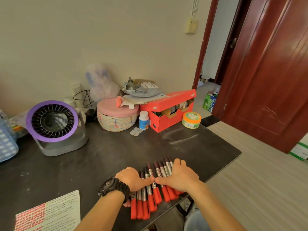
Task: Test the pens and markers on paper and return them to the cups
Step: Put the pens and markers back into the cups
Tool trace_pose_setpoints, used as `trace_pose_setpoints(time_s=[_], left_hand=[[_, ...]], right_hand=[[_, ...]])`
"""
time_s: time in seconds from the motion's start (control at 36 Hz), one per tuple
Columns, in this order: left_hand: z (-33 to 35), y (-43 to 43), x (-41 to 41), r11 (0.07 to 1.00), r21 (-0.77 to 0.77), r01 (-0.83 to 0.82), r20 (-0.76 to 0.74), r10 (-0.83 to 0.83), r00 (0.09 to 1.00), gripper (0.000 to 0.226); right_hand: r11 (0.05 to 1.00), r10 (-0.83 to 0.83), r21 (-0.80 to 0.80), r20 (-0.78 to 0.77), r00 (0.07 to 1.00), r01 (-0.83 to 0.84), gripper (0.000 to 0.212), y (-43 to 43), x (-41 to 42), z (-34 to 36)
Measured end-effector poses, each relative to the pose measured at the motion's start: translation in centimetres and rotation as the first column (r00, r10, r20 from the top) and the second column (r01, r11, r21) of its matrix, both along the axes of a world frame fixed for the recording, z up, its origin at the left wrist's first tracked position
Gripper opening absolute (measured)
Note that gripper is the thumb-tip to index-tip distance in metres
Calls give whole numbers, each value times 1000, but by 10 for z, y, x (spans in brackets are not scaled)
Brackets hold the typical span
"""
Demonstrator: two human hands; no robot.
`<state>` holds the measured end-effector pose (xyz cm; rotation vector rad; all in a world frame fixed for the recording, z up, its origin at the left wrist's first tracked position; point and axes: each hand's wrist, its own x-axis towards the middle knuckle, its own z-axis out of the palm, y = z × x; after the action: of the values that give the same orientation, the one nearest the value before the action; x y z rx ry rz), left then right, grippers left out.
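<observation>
Red-capped markers (150, 185): bunching step, by my reading.
Left hand (133, 178) and right hand (180, 176) press palm-down on them, thumbs touching; next, pinch one out.

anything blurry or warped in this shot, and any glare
Head view: wide-angle bend curves the red-brown wooden door and dark table; the white plastic bag by the wall and the blue patterned bag at far left look soft; left hand, right hand and red-capped markers are sharp; mild sheen on the door, no harsh shadows.
</observation>
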<state>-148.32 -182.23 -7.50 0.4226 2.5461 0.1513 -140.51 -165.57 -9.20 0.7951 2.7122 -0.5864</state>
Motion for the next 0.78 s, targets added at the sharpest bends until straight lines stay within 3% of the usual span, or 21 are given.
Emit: trace_pose_setpoints(time_s=[0.11, 0.28, 0.42, 0.47, 0.58, 0.69, 0.78], left_hand=[[-4, -4, -6, 998, 65, 5, 13, -6, 1000, 69], [-1, 2, -2, 998, 56, -15, 33, 14, 999, 69], [9, 14, -1, 987, 131, -93, 155, 73, 985, 62], [12, 19, 1, 992, 111, -56, 127, 42, 991, 56], [10, 29, -2, 991, 125, -38, 111, 24, 994, 24], [2, 30, -7, 998, 61, -17, -54, 20, 998, 36], [-7, 29, -2, 995, 92, -50, -121, 61, 991, 25]], right_hand=[[999, 20, 33, -17, 1000, -19, 94, -12, -2, -2], [998, 50, 32, -35, 998, -49, 68, -26, -2, -4], [996, 83, 17, -23, 996, -83, 60, -30, -7, 0], [996, 88, -14, -23, 996, -89, 55, -30, -10, 2], [996, 68, -57, -60, 996, -72, 51, -35, -13, 4], [998, 29, -59, -114, 993, -36, 57, -41, -12, 0], [997, -12, -79, -157, 988, 0, 59, -42, -9, -9]])
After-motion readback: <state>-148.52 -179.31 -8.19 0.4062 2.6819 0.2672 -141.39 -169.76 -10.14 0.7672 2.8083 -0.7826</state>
